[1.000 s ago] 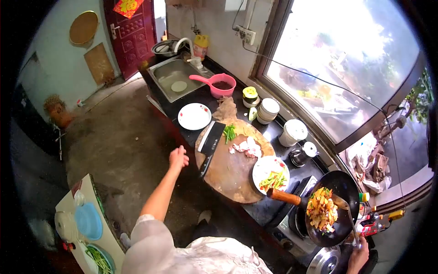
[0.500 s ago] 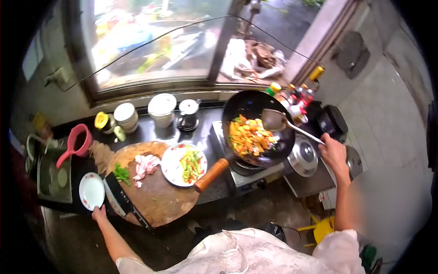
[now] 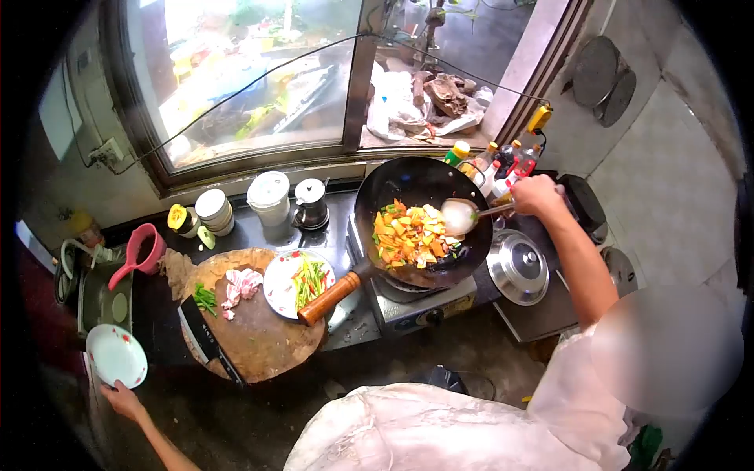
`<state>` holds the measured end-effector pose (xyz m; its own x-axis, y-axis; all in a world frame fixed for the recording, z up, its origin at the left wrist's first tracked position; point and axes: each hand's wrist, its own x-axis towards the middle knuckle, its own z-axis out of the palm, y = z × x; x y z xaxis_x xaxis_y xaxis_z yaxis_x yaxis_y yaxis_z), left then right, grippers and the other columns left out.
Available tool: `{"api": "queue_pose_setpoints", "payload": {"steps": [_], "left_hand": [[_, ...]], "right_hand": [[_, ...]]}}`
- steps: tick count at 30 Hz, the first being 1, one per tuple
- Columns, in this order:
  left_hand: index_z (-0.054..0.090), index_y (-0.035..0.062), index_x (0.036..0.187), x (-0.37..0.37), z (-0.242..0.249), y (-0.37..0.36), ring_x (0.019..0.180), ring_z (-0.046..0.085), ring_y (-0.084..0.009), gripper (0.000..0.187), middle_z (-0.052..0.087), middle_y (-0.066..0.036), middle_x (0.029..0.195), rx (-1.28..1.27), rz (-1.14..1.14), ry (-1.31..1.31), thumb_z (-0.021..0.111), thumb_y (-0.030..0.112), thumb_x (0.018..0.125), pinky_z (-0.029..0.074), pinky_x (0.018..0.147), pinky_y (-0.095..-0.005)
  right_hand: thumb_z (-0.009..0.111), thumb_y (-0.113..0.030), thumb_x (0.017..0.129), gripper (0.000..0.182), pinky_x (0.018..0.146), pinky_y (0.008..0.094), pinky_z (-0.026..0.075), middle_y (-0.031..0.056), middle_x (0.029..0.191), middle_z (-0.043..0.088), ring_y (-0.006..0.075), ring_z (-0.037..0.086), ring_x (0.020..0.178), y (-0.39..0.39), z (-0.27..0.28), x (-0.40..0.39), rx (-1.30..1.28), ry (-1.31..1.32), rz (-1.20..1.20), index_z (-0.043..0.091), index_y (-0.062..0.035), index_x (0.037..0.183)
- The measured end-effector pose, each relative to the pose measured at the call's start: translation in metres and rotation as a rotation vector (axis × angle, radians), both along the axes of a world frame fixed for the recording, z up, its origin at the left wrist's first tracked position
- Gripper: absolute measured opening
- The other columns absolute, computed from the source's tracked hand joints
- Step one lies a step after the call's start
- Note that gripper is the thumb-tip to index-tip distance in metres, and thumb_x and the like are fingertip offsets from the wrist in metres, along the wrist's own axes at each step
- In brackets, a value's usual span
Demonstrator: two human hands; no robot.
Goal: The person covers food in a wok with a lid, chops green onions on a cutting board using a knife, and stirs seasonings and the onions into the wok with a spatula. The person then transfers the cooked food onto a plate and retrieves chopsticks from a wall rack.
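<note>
My right hand (image 3: pixel 536 195) is closed around the handle of a metal wok spatula (image 3: pixel 459 216), whose blade rests at the right edge of the food. The chopped orange-yellow food (image 3: pixel 410 233), with green and red bits, lies in a black wok (image 3: pixel 463 263) on a gas stove (image 3: pixel 440 302). The wok's wooden handle (image 3: pixel 330 298) points toward the front left. At the far left, my left hand (image 3: pixel 123 399) grips the near rim of a white dish (image 3: pixel 116 357) with a red pattern. Its inside faces up and looks empty.
A round chopping board (image 3: pixel 275 345) bears raw meat (image 3: pixel 242 286), cut greens (image 3: pixel 205 297), a cleaver (image 3: pixel 206 337) and a plate of sliced peppers (image 3: pixel 312 284). A pink ladle (image 3: pixel 143 250) lies beside the sink (image 3: pixel 102 308). Right of the wok are a silver lid (image 3: pixel 518 271) and bottles (image 3: pixel 506 169).
My left hand has moved the dish left and down, away from the board. My right hand has risen, with the spatula handle now lying flatter. The view has shifted a little.
</note>
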<state>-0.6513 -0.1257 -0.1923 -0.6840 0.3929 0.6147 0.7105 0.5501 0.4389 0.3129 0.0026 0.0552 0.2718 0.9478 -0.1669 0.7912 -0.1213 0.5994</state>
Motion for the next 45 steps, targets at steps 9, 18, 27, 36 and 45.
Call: {"api": "queue_pose_setpoints", "payload": {"steps": [9, 18, 27, 36, 45], "left_hand": [[0.049, 0.0053, 0.097, 0.146, 0.024, -0.058, 0.083, 0.060, -0.0195, 0.018, 0.056, -0.008, 0.096, 0.594, -0.222, -0.904, 0.060, 0.015, 0.088, 0.056, 0.061, -0.0325], [0.048, 0.0057, 0.103, 0.240, 0.037, -0.075, 0.084, 0.061, -0.0205, 0.020, 0.058, -0.009, 0.100, 0.604, -0.338, -1.013, 0.059, 0.015, 0.089, 0.055, 0.060, -0.0308], [0.047, 0.0051, 0.106, 0.253, 0.026, -0.068, 0.085, 0.062, -0.0220, 0.022, 0.058, -0.012, 0.102, 0.622, -0.341, -1.049, 0.059, 0.015, 0.090, 0.057, 0.061, -0.0313], [0.046, 0.0051, 0.105, 0.277, 0.048, -0.058, 0.083, 0.064, -0.0196, 0.021, 0.058, -0.011, 0.100, 0.622, -0.414, -1.093, 0.059, 0.012, 0.090, 0.057, 0.058, -0.0290], [0.046, 0.0058, 0.101, 0.342, 0.085, -0.031, 0.080, 0.062, -0.0155, 0.019, 0.058, -0.009, 0.098, 0.695, -0.674, -1.223, 0.058, 0.007, 0.087, 0.057, 0.058, -0.0260]], "right_hand": [[0.061, -0.019, 0.075, 0.017, 0.078, 0.0414, 0.053, 0.0124, 0.084, 0.071, 0.0290, 0.070, 0.084, 0.005, 0.035, -0.027, 0.108, 0.151, 0.202, 0.074, -0.0096, 0.081], [0.064, -0.028, 0.077, 0.027, 0.065, 0.0370, 0.055, 0.0109, 0.084, 0.073, 0.0249, 0.071, 0.076, 0.011, 0.033, -0.020, -0.307, 0.188, 0.085, 0.074, -0.0055, 0.087], [0.071, -0.029, 0.078, 0.029, 0.061, 0.0380, 0.055, 0.0110, 0.082, 0.073, 0.0226, 0.069, 0.069, 0.035, 0.057, -0.051, -0.308, 0.490, -0.064, 0.073, -0.0019, 0.087], [0.074, -0.029, 0.075, 0.034, 0.064, 0.0358, 0.055, 0.0098, 0.090, 0.073, 0.0214, 0.069, 0.075, -0.005, 0.065, -0.005, -0.368, 0.306, -0.291, 0.072, -0.0044, 0.099], [0.071, -0.028, 0.084, 0.033, 0.062, 0.0327, 0.053, 0.0055, 0.080, 0.071, 0.0142, 0.064, 0.072, -0.004, -0.110, 0.022, -0.173, 1.180, -0.121, 0.073, -0.0041, 0.107]]}}
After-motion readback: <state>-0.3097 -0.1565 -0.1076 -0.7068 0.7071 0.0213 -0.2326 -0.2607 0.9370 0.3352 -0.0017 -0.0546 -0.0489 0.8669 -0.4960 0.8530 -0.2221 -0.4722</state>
